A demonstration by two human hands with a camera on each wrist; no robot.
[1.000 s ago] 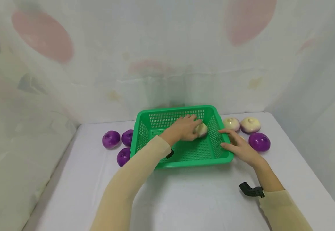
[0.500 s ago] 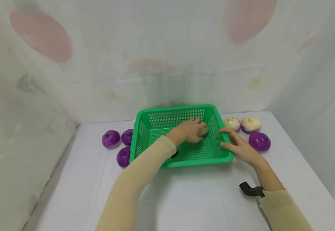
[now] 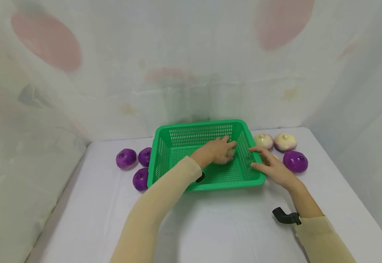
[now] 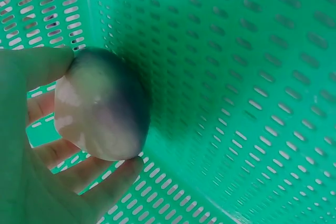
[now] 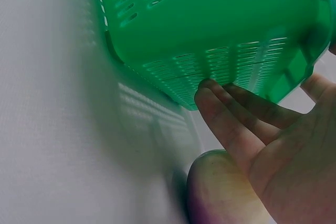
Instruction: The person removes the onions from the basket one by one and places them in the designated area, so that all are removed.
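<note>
My left hand (image 3: 222, 150) reaches inside a green plastic basket (image 3: 207, 187) and holds a turnip (image 4: 105, 103), pale with a purple side, near the wall. In the left wrist view the thumb and fingers curl round this turnip, while the head view shows just a bit of it behind the fingers. At the basket's right end, my right hand (image 3: 273, 168) grips the wall. Two digits lie over the rim, and the other fingers (image 5: 231, 119) bear against the perforated outer side. Below that hand lies another pale turnip (image 5: 220, 192) with a purple edge.
Two pale turnips (image 3: 285, 141) and a purple one (image 3: 295, 162) lie right of the basket on the white tabletop (image 3: 223, 226). Several purple turnips (image 3: 126, 159) sit at its left end. A patterned white curtain (image 3: 191, 95) hangs along the back edge.
My left hand has shifted right over the turnip, and its fingers have wrapped further round it, covering most of it in the head view. My right hand stays on the basket's rim.
</note>
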